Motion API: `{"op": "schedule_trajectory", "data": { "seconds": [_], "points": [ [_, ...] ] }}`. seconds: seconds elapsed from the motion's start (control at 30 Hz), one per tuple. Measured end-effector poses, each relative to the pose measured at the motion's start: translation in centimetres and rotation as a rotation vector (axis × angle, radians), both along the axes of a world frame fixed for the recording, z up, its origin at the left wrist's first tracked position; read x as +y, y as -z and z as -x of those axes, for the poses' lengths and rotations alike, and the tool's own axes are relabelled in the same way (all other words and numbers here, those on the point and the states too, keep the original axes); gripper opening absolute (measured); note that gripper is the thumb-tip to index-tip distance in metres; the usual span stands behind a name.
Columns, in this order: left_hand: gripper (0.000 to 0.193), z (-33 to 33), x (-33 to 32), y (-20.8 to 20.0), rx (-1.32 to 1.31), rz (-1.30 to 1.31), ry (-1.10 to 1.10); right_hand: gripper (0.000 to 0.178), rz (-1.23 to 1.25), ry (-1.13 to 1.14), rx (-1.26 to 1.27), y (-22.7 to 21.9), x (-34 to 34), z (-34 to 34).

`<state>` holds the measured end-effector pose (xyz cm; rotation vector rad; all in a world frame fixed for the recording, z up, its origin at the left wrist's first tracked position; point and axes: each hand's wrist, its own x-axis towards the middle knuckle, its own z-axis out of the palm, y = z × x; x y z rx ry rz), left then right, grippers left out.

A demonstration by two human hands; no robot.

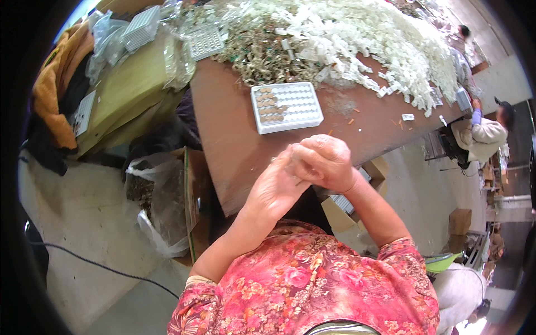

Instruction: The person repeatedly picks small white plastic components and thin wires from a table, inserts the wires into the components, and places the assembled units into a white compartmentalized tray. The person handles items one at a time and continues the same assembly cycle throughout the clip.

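Note:
My left hand (274, 187) and my right hand (325, 159) meet in front of my chest, just over the near edge of the brown table (223, 145). Both have their fingers curled together around something small that I cannot make out; a thin dark tip shows below the right fingers. Just beyond my hands, a white compartment tray (291, 126) lies on the table. Small brown pieces (269, 102) fill slots on its left side, while the slots on the right show white.
Behind the tray rise a heap of white plastic pieces (357, 33) and a heap of brownish-green strands (268, 58). White trays (142, 28) stand at the far left. A cardboard box (195, 195) with a plastic bag (164, 218) is at my left. Another person (483, 134) sits at the right.

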<state>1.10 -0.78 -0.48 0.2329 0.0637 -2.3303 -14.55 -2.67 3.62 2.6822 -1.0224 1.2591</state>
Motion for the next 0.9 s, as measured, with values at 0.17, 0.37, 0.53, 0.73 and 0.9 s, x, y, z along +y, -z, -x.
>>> {"op": "schedule_trajectory", "data": {
  "seconds": [0.17, 0.37, 0.53, 0.73, 0.9],
  "points": [
    [0.022, 0.4, -1.0, 0.8, -0.234, 0.074, -0.174, 0.029, -0.294, 0.238, -0.183, 0.8, 1.8, 1.2],
    [0.023, 0.3, -2.0, 2.3, -0.316, 0.334, -0.386, 0.016, -0.432, 0.642, 0.17, 1.5, -0.4, 8.0],
    [0.028, 0.0, -1.8, 2.6, -0.316, 0.323, -0.382, 0.013, -0.194, 0.4, 0.503, 2.3, -2.7, 8.8],
    [0.025, -0.4, -1.8, 2.5, -0.251, 0.307, -0.355, 0.006, -0.195, 0.374, 0.678, 1.8, -3.4, 8.1],
    [0.027, -0.2, -1.6, 2.3, -0.267, 0.278, -0.349, 0.006, -0.159, 0.441, 0.493, 2.8, -3.7, 7.8]
  ]
}}
